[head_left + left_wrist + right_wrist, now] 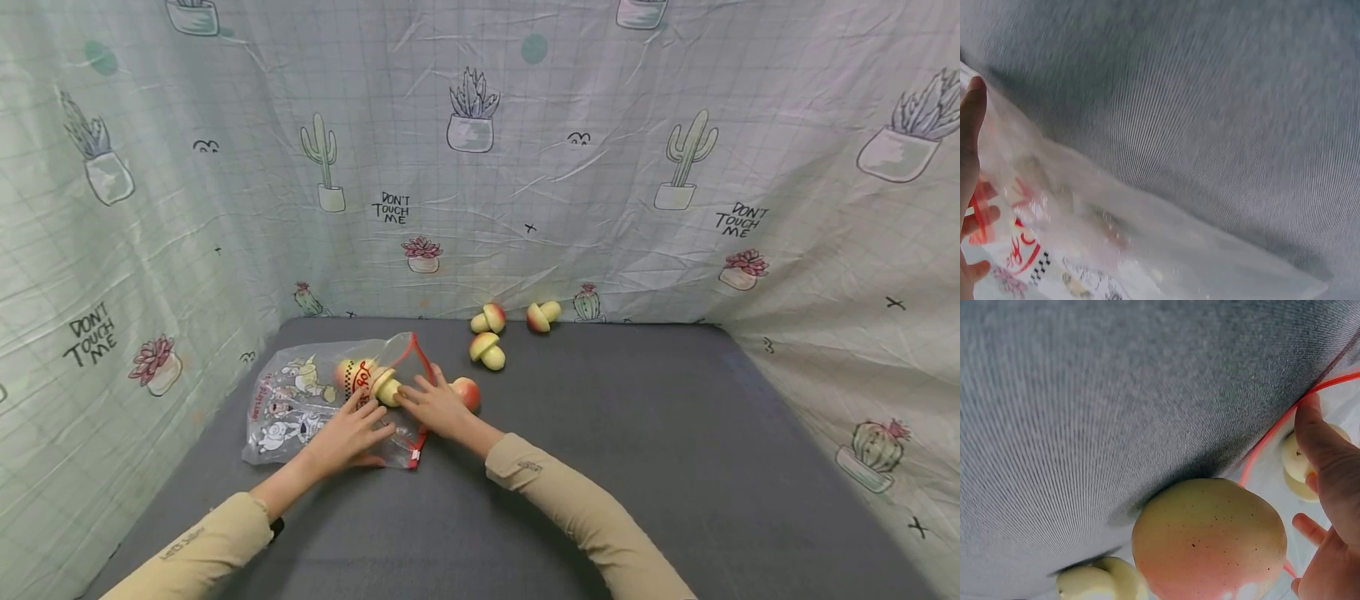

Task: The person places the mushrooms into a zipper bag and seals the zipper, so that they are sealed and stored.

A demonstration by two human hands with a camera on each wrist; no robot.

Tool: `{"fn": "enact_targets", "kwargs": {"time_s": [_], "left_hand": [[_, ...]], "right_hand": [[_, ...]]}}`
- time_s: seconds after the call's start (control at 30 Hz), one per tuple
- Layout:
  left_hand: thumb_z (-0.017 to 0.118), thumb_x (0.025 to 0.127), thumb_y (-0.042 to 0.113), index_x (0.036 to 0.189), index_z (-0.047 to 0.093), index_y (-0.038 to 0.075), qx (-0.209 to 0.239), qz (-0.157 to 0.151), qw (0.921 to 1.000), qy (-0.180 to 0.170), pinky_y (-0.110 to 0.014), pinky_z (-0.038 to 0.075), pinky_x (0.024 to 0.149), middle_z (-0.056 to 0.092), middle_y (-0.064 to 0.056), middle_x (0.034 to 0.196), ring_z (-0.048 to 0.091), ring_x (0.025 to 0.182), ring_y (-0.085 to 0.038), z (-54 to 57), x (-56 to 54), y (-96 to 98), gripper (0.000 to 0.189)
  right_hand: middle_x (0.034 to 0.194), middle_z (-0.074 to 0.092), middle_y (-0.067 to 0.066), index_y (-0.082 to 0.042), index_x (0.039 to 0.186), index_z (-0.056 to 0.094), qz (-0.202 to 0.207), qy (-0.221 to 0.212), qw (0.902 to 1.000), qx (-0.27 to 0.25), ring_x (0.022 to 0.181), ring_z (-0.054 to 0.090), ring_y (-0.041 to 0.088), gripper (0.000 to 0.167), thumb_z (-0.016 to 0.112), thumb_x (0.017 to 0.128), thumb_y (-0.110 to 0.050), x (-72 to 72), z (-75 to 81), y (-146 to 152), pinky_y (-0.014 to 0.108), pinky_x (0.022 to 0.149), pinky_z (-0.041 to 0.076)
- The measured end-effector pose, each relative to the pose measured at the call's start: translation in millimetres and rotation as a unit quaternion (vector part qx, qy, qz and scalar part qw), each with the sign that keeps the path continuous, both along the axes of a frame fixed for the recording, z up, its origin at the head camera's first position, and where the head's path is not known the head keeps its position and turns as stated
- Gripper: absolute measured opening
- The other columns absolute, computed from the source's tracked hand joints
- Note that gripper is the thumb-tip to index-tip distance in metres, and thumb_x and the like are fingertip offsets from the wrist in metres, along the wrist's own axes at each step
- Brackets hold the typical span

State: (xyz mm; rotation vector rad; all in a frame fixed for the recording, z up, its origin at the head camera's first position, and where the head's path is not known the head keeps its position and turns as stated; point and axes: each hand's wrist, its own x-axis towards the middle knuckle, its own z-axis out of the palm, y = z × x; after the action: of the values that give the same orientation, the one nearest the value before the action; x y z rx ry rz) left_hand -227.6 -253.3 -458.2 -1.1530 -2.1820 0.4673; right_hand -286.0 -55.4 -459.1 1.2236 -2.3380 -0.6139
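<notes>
Spreading over the near side of the bag [288, 398], the left hand [337, 440] keeps its fingers apart, with the thumb away from them at the bag's margin; whether it pinches the plastic, one cannot tell. The right hand [438, 410] is at the bag's red rim [422, 357], fingers spread and their tips at the stem of a mushroom [386, 388] near the mouth; no firm hold on it can be made out.

The clear, printed bag lies flat toward the left edge of the grey desk [675, 450], its mouth facing right. Through the plastic, a red and yellow cap [347, 372] shows. Just outside the mouth, beside the right hand, sits a red-capped mushroom [467, 393].

Three more lie on their sides toward the middle of the far edge: two [495, 317] [538, 318] close to it, the third [487, 351] slightly nearer. Behind hangs a cactus-print curtain [540, 167]. Both sleeves [573, 504] are beige.
</notes>
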Motion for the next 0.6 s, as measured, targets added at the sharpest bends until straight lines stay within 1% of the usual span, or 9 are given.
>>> {"fn": "enact_targets", "kwargs": {"time_s": [0.13, 0.2, 0.4, 0.6], "left_hand": [[0.064, 0.058, 0.064, 0.100, 0.061, 0.021, 0.003, 0.033, 0.9992, -0.022, -0.054, 0.037, 0.091, 0.060, -0.007, 0.104, 0.056, 0.102, -0.027, 9.1, -0.3, -4.4, 0.060], [0.063, 0.058, 0.064, 0.102, 0.062, 0.021, 0.003, 0.040, 0.9987, -0.032, -0.055, 0.036, 0.092, 0.061, -0.009, 0.107, 0.056, 0.105, -0.028, 13.3, -0.6, -5.9, 0.062], [0.065, 0.058, 0.062, 0.106, 0.064, 0.018, 0.004, 0.038, 0.9977, -0.055, -0.057, 0.035, 0.092, 0.061, -0.010, 0.110, 0.056, 0.107, -0.030, 20.3, 0.4, -8.5, 0.065], [0.067, 0.055, 0.061, 0.106, 0.063, 0.018, -0.004, 0.033, 0.9979, -0.055, -0.057, 0.035, 0.092, 0.061, -0.010, 0.111, 0.055, 0.108, -0.030, 20.7, 1.6, -9.8, 0.067]], "right_hand": [[0.139, 0.037, -0.013, -0.030, 0.137, 0.032, -0.012, 0.003, 0.9998, 0.014, 0.127, 0.035, 0.016, 0.076, 0.059, 0.070, -0.053, -0.4, 1.0, -2.0, 0.048, 0.105, 0.026], [0.141, 0.035, -0.013, -0.030, 0.138, 0.031, -0.016, 0.001, 0.9997, 0.018, 0.127, 0.035, 0.016, 0.077, 0.059, 0.071, -0.053, -1.1, 2.1, -2.7, 0.048, 0.105, 0.025], [0.143, 0.031, -0.014, -0.030, 0.138, 0.029, -0.021, -0.013, 0.9993, 0.029, 0.128, 0.034, 0.016, 0.077, 0.059, 0.071, -0.053, -2.5, 4.2, -5.0, 0.048, 0.106, 0.025], [0.143, 0.030, -0.015, -0.030, 0.139, 0.028, -0.022, -0.021, 0.9988, 0.039, 0.128, 0.034, 0.016, 0.077, 0.060, 0.072, -0.051, -4.0, 4.6, -8.0, 0.048, 0.105, 0.025]]}}
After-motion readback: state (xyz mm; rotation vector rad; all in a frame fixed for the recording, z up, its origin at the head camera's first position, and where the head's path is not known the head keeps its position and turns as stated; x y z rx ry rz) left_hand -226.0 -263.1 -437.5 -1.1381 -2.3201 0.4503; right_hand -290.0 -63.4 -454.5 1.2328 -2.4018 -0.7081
